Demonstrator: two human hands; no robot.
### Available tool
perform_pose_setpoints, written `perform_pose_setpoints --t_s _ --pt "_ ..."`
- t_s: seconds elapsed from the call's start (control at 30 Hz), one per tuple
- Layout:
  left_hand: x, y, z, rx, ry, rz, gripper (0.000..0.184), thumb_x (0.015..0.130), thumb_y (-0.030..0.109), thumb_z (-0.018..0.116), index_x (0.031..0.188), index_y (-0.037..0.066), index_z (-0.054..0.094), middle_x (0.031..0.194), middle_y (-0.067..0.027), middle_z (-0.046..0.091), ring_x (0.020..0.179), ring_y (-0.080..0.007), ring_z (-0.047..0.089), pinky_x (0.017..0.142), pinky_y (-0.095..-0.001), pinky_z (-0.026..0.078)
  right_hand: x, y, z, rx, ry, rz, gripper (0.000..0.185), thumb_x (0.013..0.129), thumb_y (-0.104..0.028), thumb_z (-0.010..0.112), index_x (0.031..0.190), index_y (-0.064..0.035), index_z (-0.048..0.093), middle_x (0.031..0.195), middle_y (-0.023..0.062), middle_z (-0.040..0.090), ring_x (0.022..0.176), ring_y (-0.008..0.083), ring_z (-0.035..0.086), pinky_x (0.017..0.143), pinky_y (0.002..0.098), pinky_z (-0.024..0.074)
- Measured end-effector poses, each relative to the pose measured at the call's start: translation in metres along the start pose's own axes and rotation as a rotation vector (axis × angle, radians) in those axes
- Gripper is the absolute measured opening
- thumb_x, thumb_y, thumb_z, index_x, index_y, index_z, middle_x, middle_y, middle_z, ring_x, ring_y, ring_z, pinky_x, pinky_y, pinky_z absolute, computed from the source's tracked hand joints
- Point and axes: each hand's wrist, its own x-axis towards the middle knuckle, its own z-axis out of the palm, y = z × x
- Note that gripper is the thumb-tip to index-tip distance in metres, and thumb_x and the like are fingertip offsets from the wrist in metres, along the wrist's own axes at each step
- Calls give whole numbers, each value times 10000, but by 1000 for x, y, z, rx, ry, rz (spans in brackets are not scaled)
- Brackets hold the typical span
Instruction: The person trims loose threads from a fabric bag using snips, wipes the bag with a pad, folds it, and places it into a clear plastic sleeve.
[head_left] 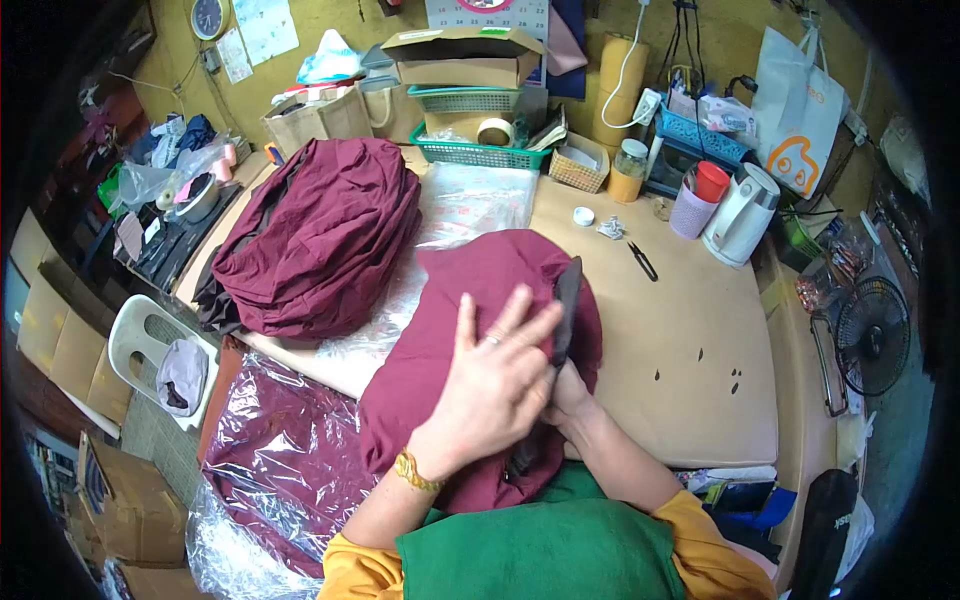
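Note:
A maroon cloth item with a dark edge [535,262] lies bunched in front of me, partly on the table and partly over my lap. My left hand [503,368], with a ring and a gold bracelet at the wrist, rests over the cloth with its fingers spread. Beside the dark edge, my right hand [572,395] grips the cloth; its fingers are mostly hidden in the folds. A stack of similar maroon cloth items [325,235] sits on the table to the left. Below it hangs more maroon cloth in clear plastic [285,430].
Clear plastic sheeting [478,200] lies between the stack and a green basket [480,153]. Black thread snips [643,262] lie at right, near a white kettle [741,215] and a lilac cup [690,212]. A white chair [150,315] stands left; a black fan [872,335] is far right.

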Motion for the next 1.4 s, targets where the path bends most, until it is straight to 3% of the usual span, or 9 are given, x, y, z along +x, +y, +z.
perform_pose_setpoints --t_s 0.3,0.43,0.53,0.63,0.77,1.03,1.17,1.23,1.4 --pt "-18 29 37 -231 -398 344 191 920 151 573 777 26 559 1454 -173 471 1402 -312 390 1156 -592 218 22 -30 -2 -1019 180 -320 509 1006 -359 434 1449 -114 386 1396 90 497 1217 214 544 1019 374 482" --pt "-26 29 14 -437 -76 119 170 855 52 620 740 -12 512 1280 -250 595 1189 -375 597 968 -399 506 49 -50 -5 -1459 290 -415 524 1035 -396 357 1462 -92 369 1418 99 481 1234 217 535 1032 368 473" --pt "-22 -1 -15 -243 488 -55 90 878 -18 544 791 -27 566 1183 -235 657 1127 -360 638 983 -411 489 60 -60 -13 -1386 289 -268 543 1056 -423 300 1471 -76 356 1434 106 470 1247 218 528 1041 365 466" --pt "-26 -32 -31 -105 557 -267 113 933 28 539 835 -27 542 1254 -197 636 1237 -383 557 1087 -528 331 37 -43 -11 -756 132 -106 543 1065 -409 305 1484 -65 329 1464 115 438 1281 223 501 1062 364 449" --pt "-17 -23 -19 -42 296 -240 132 915 139 601 883 11 593 1308 -172 602 1274 -370 520 1101 -559 298 0 -2 -5 -62 -47 126 524 1045 -346 383 1474 -51 321 1468 130 420 1314 238 464 1083 385 426" --pt "-21 43 25 120 -217 232 136 854 182 661 845 62 599 1438 -142 493 1376 -328 421 1148 -583 219 39 -43 5 -1090 247 -401 467 977 -304 459 1364 -45 422 1363 186 476 1246 294 502 1056 412 425" --pt "-42 45 30 -394 -189 45 111 858 91 627 952 34 615 1173 -162 621 1113 -337 601 914 -455 476 45 -54 14 -1272 308 -565 439 943 -282 496 1309 -42 473 1311 214 503 1212 323 521 1043 425 424" --pt "-41 26 50 -627 -538 -59 149 849 47 602 990 1 607 986 -179 628 940 -357 628 803 -400 513 44 -53 20 -1319 317 -611 425 926 -271 515 1282 -41 498 1285 228 517 1195 337 530 1036 431 424" --pt "-46 -18 96 -449 336 -283 325 884 -24 549 1206 -63 523 1196 -209 564 1146 -326 543 989 -424 416 53 -72 27 -1467 418 -754 390 883 -245 563 1213 -37 562 1220 263 552 1153 372 554 1020 448 423"
